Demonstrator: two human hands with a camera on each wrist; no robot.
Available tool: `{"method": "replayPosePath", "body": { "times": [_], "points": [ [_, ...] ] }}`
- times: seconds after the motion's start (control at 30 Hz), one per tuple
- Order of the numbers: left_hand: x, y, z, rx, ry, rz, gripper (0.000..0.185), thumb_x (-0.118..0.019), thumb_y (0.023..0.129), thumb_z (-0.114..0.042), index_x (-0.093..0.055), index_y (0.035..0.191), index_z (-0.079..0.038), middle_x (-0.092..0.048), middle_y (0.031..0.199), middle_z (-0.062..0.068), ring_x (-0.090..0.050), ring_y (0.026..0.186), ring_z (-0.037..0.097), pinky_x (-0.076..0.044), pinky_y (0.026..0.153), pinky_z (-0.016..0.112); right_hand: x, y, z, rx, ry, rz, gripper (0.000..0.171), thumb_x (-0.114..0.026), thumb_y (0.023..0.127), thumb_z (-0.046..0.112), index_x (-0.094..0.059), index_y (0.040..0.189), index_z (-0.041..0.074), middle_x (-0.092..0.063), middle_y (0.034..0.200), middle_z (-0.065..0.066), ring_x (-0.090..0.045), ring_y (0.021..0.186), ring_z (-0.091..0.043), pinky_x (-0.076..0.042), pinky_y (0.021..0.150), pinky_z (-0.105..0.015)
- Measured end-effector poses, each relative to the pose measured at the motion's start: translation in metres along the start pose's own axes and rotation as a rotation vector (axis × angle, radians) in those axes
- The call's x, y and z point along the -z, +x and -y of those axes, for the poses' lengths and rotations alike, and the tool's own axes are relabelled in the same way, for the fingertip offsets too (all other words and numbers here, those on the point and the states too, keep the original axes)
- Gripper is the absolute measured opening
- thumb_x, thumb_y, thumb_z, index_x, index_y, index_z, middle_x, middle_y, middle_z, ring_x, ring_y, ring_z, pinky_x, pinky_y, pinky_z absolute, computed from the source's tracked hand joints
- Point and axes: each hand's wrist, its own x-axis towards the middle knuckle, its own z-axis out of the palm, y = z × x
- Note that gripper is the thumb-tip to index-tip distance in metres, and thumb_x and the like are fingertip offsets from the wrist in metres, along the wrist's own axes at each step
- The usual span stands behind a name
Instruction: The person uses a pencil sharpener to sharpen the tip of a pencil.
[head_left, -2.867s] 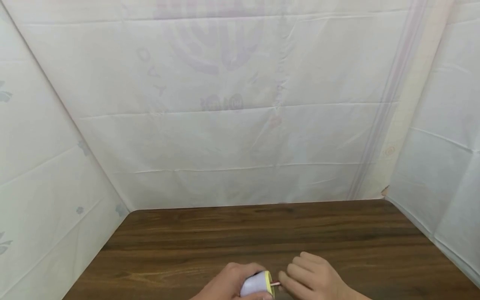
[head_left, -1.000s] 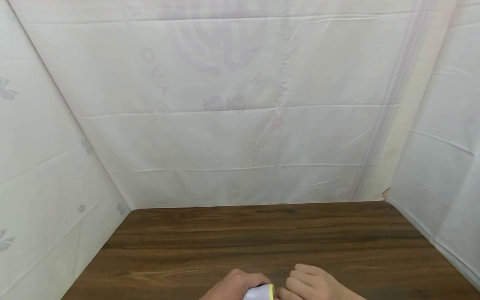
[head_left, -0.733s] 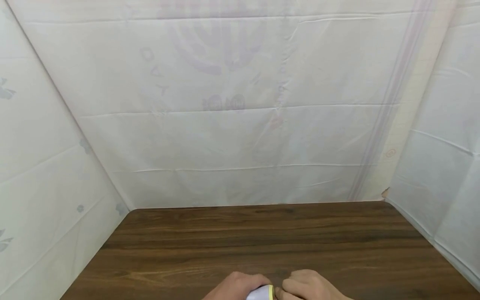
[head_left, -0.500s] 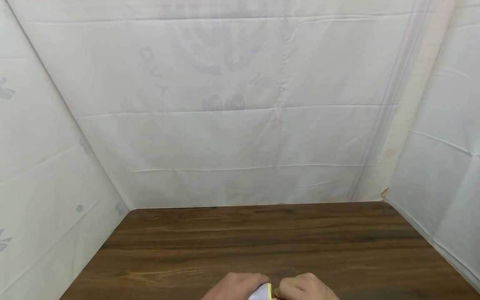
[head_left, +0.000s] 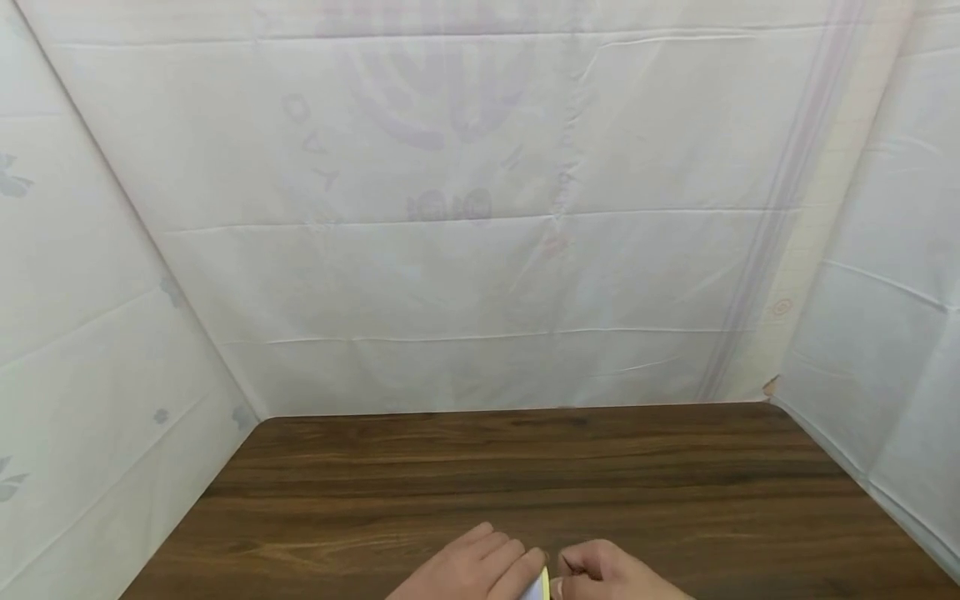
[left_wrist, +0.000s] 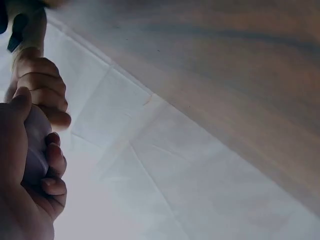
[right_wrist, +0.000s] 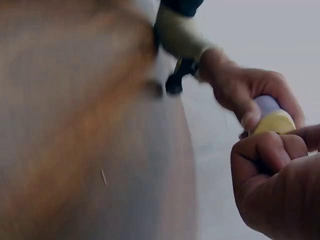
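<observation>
**Small lavender object gripped at near table edge**

Wrapped in left hand: lavender object with yellow rim, low over the near edge. Touching that rim, right hand, fingers curled; whether anything pinched, cannot tell. Beyond, dark wooden table. Farther back, white sheet walls.

Left hand and right hand cut off by head view's bottom edge, lilac-and-yellow object mostly hidden under fingers, kind unclear, right wrist view motion-blurred, table soft in left wrist view.
</observation>
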Motion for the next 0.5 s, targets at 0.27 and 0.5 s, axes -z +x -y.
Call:
{"method": "replayPosePath", "body": {
  "times": [0.27, 0.5],
  "points": [
    [0.001, -0.003, 0.012, 0.126, -0.301, -0.116, 0.052, -0.08, 0.095, -0.044, -0.063, 0.131, -0.01, -0.066, 0.101, -0.007, -0.055, 0.086, -0.003, -0.043, 0.079, 0.007, -0.005, -0.002, 0.009, 0.393, -0.719, -0.269, 0.016, -0.067, 0.104, 0.007, -0.057, 0.11, 0.018, -0.056, 0.081, 0.013, -0.044, 0.067, 0.013, -0.043, 0.052, -0.012],
    [0.008, 0.0, 0.005, 0.401, -0.728, -0.038, 0.028, -0.076, 0.101, -0.026, -0.067, 0.126, -0.017, -0.072, 0.104, -0.005, -0.06, 0.082, -0.006, -0.051, 0.066, 0.01, 0.004, 0.007, 0.018, 0.993, -1.265, -0.355, 0.006, -0.068, 0.105, 0.016, -0.07, 0.103, 0.011, -0.06, 0.085, 0.011, -0.045, 0.07, 0.008, -0.037, 0.064, -0.004]
  ]
}}
